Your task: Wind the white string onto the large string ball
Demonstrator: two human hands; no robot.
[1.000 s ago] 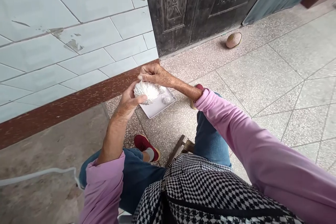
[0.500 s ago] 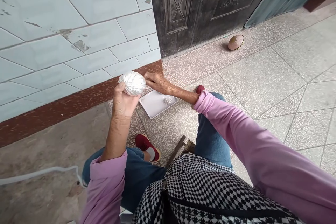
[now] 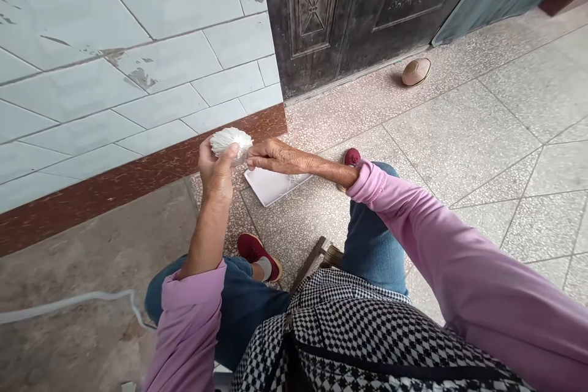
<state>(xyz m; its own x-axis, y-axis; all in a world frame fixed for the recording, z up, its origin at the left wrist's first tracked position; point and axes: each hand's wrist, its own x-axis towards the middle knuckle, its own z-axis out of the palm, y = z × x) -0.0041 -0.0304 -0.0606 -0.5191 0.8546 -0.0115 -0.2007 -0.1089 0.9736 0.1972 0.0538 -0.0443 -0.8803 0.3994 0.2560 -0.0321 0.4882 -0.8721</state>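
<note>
A white ball of yarn is held up in front of the tiled wall. My left hand is wrapped round it, with the thumb pressed across its near side. At the ball's right edge, my right hand has its fingers closed in a pinch. Whatever lies between those fingers is too small to make out. Below both hands, a shallow pale tray rests on the floor. A small white tangle lies in it, partly covered from view by my right hand and wrist.
The tiled wall and a dark carved door stand in front. A worn ball lies by the door. Between my legs is part of a wooden stool. A white cord runs along the floor at left.
My left hand has turned the ball of yarn, and its thumb now lies across the near side. My right hand has dropped slightly and come nearer, hiding more of the tray.
</note>
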